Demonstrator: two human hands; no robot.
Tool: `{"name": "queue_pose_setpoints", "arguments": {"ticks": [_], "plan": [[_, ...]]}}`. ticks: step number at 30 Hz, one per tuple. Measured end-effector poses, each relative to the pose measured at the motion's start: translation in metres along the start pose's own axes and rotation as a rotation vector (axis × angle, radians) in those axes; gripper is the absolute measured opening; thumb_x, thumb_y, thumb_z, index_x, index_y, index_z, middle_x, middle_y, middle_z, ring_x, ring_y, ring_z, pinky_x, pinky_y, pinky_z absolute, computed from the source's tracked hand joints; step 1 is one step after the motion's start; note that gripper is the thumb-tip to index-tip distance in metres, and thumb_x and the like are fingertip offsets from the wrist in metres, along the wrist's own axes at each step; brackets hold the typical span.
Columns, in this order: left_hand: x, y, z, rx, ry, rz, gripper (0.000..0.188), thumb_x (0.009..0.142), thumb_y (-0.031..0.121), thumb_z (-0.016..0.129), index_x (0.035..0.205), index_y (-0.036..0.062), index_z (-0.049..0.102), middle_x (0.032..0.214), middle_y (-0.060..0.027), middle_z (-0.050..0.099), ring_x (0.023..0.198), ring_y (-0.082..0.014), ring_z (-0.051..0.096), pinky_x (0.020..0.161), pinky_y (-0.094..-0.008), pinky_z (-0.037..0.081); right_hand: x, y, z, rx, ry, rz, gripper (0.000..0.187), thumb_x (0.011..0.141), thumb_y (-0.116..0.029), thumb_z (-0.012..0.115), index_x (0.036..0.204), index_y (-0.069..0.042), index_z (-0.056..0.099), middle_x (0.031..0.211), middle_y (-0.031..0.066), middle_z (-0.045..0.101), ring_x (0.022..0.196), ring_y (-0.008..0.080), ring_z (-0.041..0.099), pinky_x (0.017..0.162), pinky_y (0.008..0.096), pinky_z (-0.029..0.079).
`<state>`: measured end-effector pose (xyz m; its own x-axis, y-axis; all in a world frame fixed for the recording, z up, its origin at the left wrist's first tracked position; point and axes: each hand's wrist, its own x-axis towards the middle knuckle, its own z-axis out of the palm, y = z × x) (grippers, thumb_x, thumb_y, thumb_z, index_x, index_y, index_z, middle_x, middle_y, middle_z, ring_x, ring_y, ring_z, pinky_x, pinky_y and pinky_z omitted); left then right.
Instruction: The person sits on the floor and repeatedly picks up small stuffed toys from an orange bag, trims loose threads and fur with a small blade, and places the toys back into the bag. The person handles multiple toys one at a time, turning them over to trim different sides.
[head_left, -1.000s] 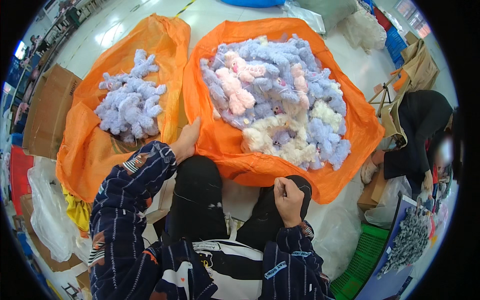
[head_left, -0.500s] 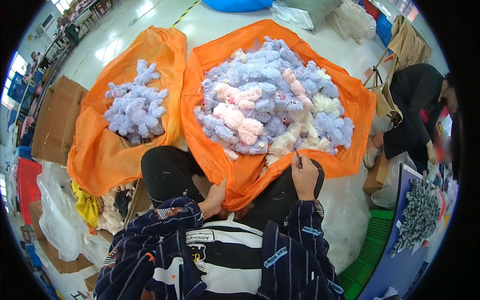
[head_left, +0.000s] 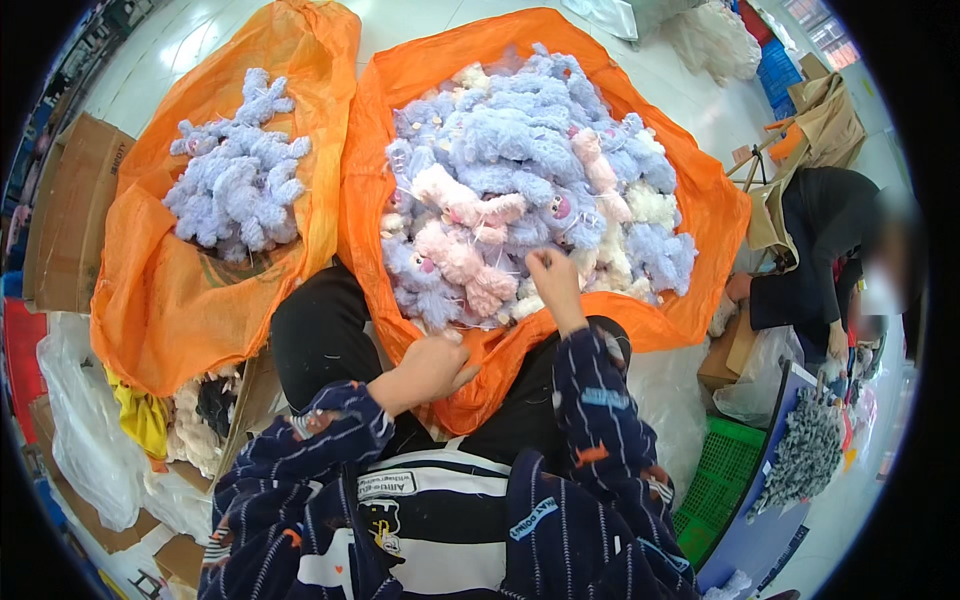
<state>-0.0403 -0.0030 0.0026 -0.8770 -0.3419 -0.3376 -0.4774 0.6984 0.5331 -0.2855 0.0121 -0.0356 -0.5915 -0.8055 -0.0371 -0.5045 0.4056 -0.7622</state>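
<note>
A: Your left hand (head_left: pixel 425 368) is at 6 o'clock of the big orange bag (head_left: pixel 700 200), fingers closed, pinching its thin crinkled rim.

B: And the right?

A: Your right hand (head_left: pixel 552 280) is just inside the bag's near edge, fingers curled on the plush toys (head_left: pixel 520 170). Can't tell exactly which one you grip; looks like a thin string or tag among them.

B: Contents?

A: Fluffy, shaggy plush animals heaped full. Mostly pale lilac-blue, a few pink, some cream toward 4 o'clock.

B: Other containers?

A: A second orange bag (head_left: pixel 200 320) at 9 o'clock of the first, touching it. It holds a smaller heap of lilac plush (head_left: pixel 238 175), all one colour. Flat brown cardboard (head_left: pixel 70 220) lies left of that. A green slotted plastic crate (head_left: pixel 720 490) sits at 4 o'clock of your right elbow. Another person in black (head_left: pixel 815 250) crouches at 3 o'clock, beside the big bag.
</note>
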Motion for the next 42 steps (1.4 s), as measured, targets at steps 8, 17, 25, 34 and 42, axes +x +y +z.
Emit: {"name": "queue_pose_setpoints", "arguments": {"ticks": [8, 17, 25, 34, 42], "plan": [[0.012, -0.047, 0.071, 0.111, -0.596, -0.234, 0.039, 0.084, 0.042, 0.052, 0.099, 0.0085, 0.063, 0.095, -0.0133, 0.066, 0.098, -0.0317, 0.061, 0.085, -0.0567, 0.04, 0.084, 0.087, 0.092, -0.097, 0.166, 0.449, 0.044, 0.075, -0.032, 0.057, 0.089, 0.01, 0.062, 0.087, 0.0295, 0.062, 0.088, 0.0415, 0.061, 0.079, 0.0451, 0.046], [0.006, -0.056, 0.041, -0.064, -0.318, -0.265, 0.04, 0.083, 0.04, 0.054, 0.109, 0.0092, 0.055, 0.096, -0.0161, 0.065, 0.088, -0.0346, 0.063, 0.073, -0.0465, 0.048, 0.092, 0.046, 0.127, 0.131, 0.401, 0.177, 0.034, 0.074, -0.026, 0.057, 0.083, 0.007, 0.062, 0.075, 0.025, 0.062, 0.074, 0.0371, 0.06, 0.07, 0.0435, 0.046], [0.005, -0.051, 0.007, -0.272, 0.163, -0.309, 0.043, 0.083, 0.031, 0.059, 0.117, 0.0058, 0.049, 0.116, -0.0187, 0.055, 0.106, -0.035, 0.054, 0.085, -0.0449, 0.044, 0.039, -0.077, 0.028, 0.809, 0.218, 0.075, 0.013, 0.087, -0.016, 0.051, 0.08, -0.005, 0.052, 0.057, -0.0016, 0.044, 0.046, 0.0075, 0.04, 0.044, 0.0244, 0.032], [-0.034, -0.01, -0.032, -0.675, 0.656, 0.116, 0.078, 0.074, 0.021, 0.073, 0.136, -0.0007, 0.031, 0.127, -0.018, 0.044, 0.116, -0.0262, 0.047, 0.098, -0.0352, 0.037, -0.084, -0.128, -0.071, 1.46, -0.278, 0.174, 0.03, 0.09, -0.028, 0.04, 0.098, -0.005, 0.058, 0.079, 0.0032, 0.062, 0.053, 0.0128, 0.052, 0.05, 0.0256, 0.042], [-0.056, 0.039, -0.017, -1.524, -0.091, 0.16, 0.092, 0.067, 0.027, 0.081, 0.136, -0.0046, 0.028, 0.125, -0.0129, 0.045, 0.114, -0.017, 0.045, 0.094, -0.0282, 0.037, -0.115, -0.1, -0.051, 1.41, -0.437, 0.448, 0.038, 0.092, -0.031, 0.042, 0.111, 0.0, 0.056, 0.099, 0.0086, 0.063, 0.084, 0.0181, 0.062, 0.078, 0.032, 0.05]]}}
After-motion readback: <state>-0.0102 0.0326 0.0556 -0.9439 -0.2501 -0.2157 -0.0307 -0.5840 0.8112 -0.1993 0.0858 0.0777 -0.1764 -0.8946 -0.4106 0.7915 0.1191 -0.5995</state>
